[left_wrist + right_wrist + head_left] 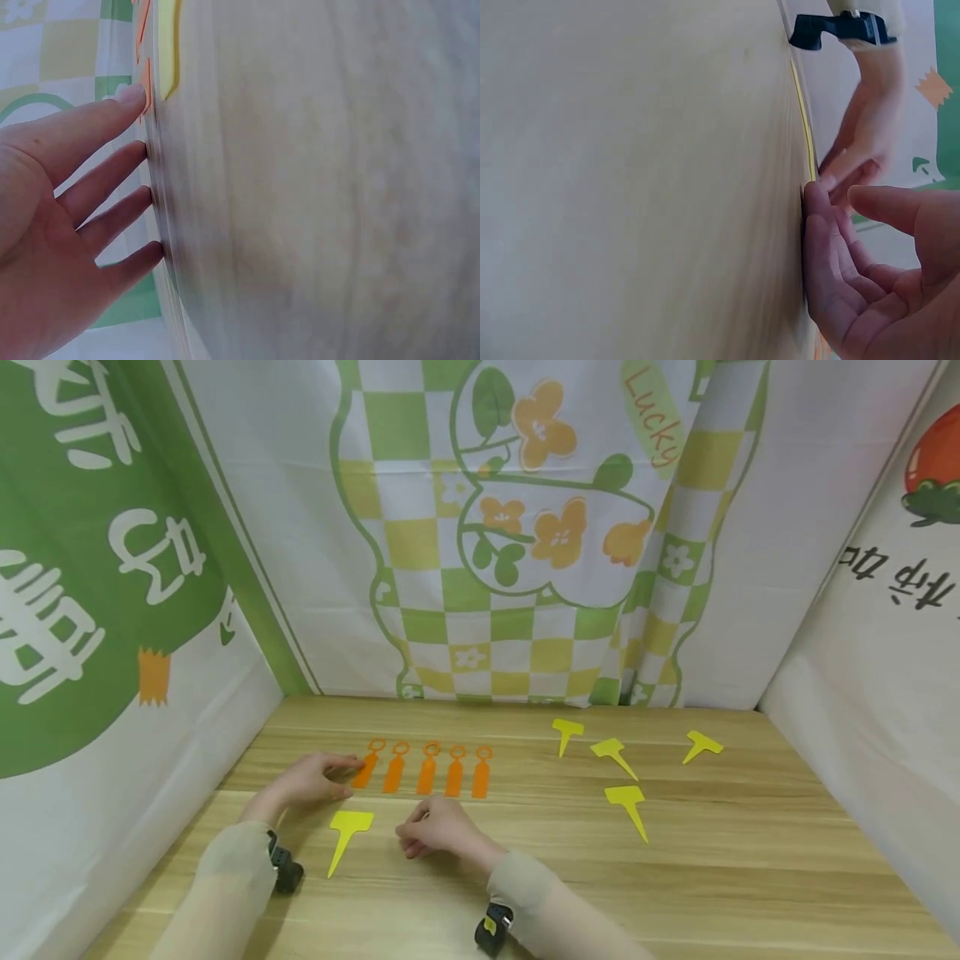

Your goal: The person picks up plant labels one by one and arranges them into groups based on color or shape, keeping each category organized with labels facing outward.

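Several orange tags, each a small rectangle with a ring at its top, lie in a row on the wooden table. My left hand (311, 779) touches the leftmost orange tag (367, 771), which tilts slightly compared with the others. In the left wrist view its fingers are spread and fairly straight, with fingertips (156, 250) down at the tabletop. A yellow T-shaped plant label (349, 823) lies between my two hands. My right hand (442, 828) rests low over the table just below the row, fingers loosely bent, holding nothing.
Apart from the row, several yellow T-shaped labels (626, 797) lie scattered on the right of the table (750, 860). A checked, flower-printed cloth (510, 635) hangs along the back edge. Printed white and green cloths (225, 727) close off both sides.
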`<state>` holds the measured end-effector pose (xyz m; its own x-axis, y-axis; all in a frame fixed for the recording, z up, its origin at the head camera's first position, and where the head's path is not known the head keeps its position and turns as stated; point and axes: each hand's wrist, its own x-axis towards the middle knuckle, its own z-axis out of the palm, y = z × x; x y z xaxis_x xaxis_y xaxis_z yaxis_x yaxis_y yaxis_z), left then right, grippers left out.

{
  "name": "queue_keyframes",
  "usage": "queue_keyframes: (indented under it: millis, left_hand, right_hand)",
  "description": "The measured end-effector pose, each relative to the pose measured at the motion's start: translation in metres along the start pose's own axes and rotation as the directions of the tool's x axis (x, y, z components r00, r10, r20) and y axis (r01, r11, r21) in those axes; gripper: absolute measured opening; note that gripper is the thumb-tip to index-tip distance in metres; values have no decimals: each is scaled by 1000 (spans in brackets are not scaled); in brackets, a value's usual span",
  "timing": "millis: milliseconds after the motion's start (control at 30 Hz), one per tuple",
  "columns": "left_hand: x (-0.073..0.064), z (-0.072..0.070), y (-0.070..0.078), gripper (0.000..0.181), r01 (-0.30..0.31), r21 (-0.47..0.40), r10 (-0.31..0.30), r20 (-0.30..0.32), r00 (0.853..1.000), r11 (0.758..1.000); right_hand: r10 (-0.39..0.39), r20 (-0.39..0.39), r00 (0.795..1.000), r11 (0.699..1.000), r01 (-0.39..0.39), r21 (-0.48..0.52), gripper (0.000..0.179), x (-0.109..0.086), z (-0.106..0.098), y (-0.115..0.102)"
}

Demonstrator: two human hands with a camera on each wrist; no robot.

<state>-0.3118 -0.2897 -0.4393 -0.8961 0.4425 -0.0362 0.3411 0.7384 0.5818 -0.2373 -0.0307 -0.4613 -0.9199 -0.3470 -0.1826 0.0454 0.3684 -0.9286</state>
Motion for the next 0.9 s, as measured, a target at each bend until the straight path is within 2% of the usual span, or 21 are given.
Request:
queue_keyframes:
  millis: [167, 400, 533, 700, 900]
  left_hand:
    - [-3, -1, -4, 55, -28, 34, 29, -34, 999, 999]
    - [-11, -1, -4, 52, -86, 22, 87, -44, 995, 996]
    - [-19, -2, -3, 50, -83, 40, 85, -43, 995, 996]
    - [-30, 0, 1, 47, -74, 43, 75, -17, 997, 996]
    - [-40, 1, 6, 44, -142, 8, 142, 43, 989, 990]
  right_hand:
    - [-27, 4, 1000, 997, 27, -70, 12, -6, -18, 4]
    - [-40, 21, 999, 986, 43, -159, 14, -16, -43, 9]
    - [-54, 12, 998, 983, 56, -173, 13, -19, -56, 14]
    - [-61, -2, 998, 978, 60, -198, 13, -23, -71, 19]
    - [-73, -8, 997, 975, 70, -212, 15, -27, -89, 25]
